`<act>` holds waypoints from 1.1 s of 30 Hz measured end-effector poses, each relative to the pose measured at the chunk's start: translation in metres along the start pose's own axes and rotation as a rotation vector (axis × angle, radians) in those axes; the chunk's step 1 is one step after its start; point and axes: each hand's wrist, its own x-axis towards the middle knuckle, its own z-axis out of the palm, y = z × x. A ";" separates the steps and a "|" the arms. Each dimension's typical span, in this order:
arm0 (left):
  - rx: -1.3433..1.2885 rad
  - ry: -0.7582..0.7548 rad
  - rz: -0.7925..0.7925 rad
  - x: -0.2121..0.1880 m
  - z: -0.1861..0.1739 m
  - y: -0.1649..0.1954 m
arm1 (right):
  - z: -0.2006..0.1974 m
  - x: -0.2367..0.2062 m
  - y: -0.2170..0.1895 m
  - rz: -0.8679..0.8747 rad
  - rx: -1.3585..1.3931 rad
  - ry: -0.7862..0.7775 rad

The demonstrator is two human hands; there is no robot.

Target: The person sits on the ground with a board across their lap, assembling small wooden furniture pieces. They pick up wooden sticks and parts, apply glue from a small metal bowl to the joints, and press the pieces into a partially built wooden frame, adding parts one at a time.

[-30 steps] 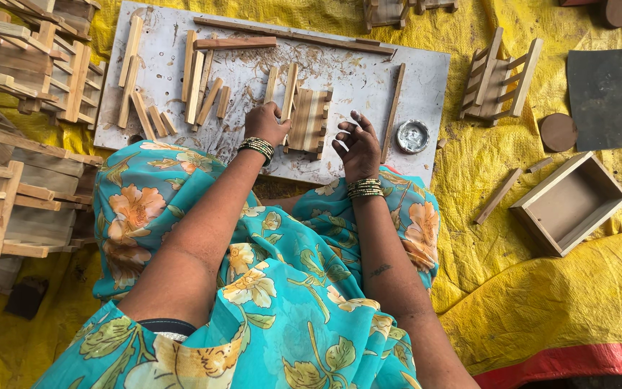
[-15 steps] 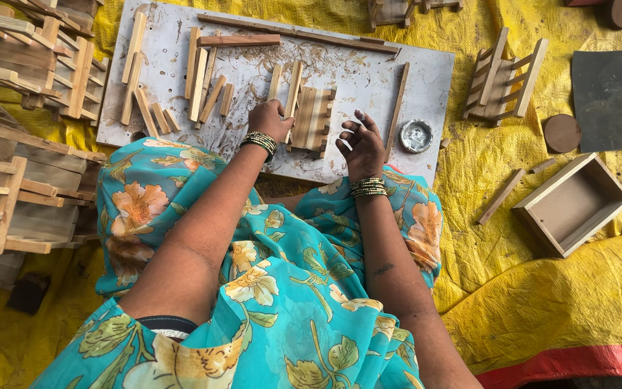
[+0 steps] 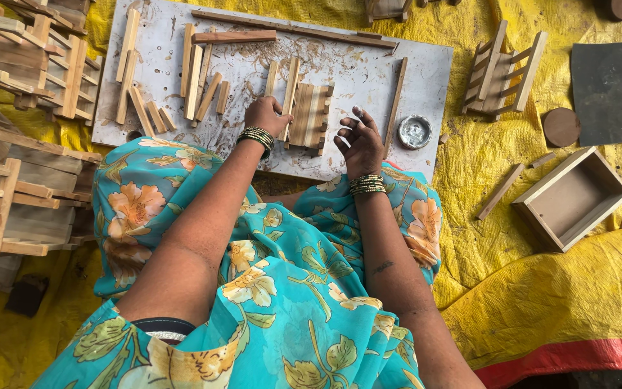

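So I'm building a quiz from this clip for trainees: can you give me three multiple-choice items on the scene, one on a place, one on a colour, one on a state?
1. Where does the small round metal tin lie?
A. on the grey work board, by the right hand
B. inside the open wooden box
C. on the person's lap

2. What colour is the sheet spread under the work?
A. white
B. yellow
C. black

3. How is the left hand placed?
A. raised high, away from everything
B. resting in the lap
C. down at the slatted wooden piece

Answers:
1 A, the tin sits on the work board, just beyond the right hand.
2 B, yellow shows all around the board.
3 C, its fingers meet the edge of the slatted wooden piece.
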 end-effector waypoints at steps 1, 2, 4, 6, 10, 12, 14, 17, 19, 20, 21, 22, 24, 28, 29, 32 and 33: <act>-0.001 -0.003 -0.002 0.000 0.000 0.000 | 0.000 0.000 0.000 0.000 0.001 -0.001; -0.002 -0.007 -0.005 -0.001 0.000 0.000 | 0.000 0.000 0.000 0.000 0.003 -0.001; 0.015 -0.006 0.000 -0.001 -0.001 0.001 | 0.000 0.000 0.000 -0.003 0.002 0.002; 0.029 -0.012 -0.005 -0.001 0.000 0.001 | 0.001 0.000 0.000 -0.006 -0.005 0.010; 0.050 -0.013 -0.007 0.000 0.001 0.002 | 0.001 0.000 0.001 -0.006 0.004 0.011; 0.053 -0.005 -0.002 0.000 0.001 0.002 | 0.000 0.001 0.001 -0.007 0.006 0.013; 0.052 -0.001 -0.003 0.000 0.002 0.002 | 0.000 0.001 0.001 -0.006 0.012 0.007; 0.062 0.012 0.014 0.000 0.002 0.001 | -0.001 0.002 0.002 -0.008 0.015 0.007; 0.059 0.011 0.013 0.000 0.002 0.001 | -0.001 0.001 0.002 -0.010 0.014 0.008; 0.057 0.012 0.012 0.000 0.002 0.001 | -0.001 0.001 0.002 -0.010 0.013 0.006; 0.057 0.010 0.012 0.000 0.002 0.001 | -0.002 0.001 0.001 -0.010 0.012 0.005; 0.057 0.007 0.012 0.000 0.003 0.001 | -0.002 0.001 0.001 -0.007 0.012 0.006; 0.061 0.007 0.016 0.000 0.003 0.002 | -0.001 0.001 0.001 0.000 0.011 0.009; 0.081 0.023 0.028 0.000 0.003 0.003 | -0.001 0.001 0.001 -0.003 0.002 0.012; 0.086 0.030 0.031 0.000 0.003 0.003 | -0.001 0.001 0.001 -0.004 0.001 0.015; 0.083 0.009 0.028 0.000 0.003 0.003 | 0.000 0.000 0.000 -0.007 0.002 0.010; 0.078 -0.004 0.011 0.000 0.003 0.004 | 0.000 -0.001 0.000 -0.007 0.003 0.005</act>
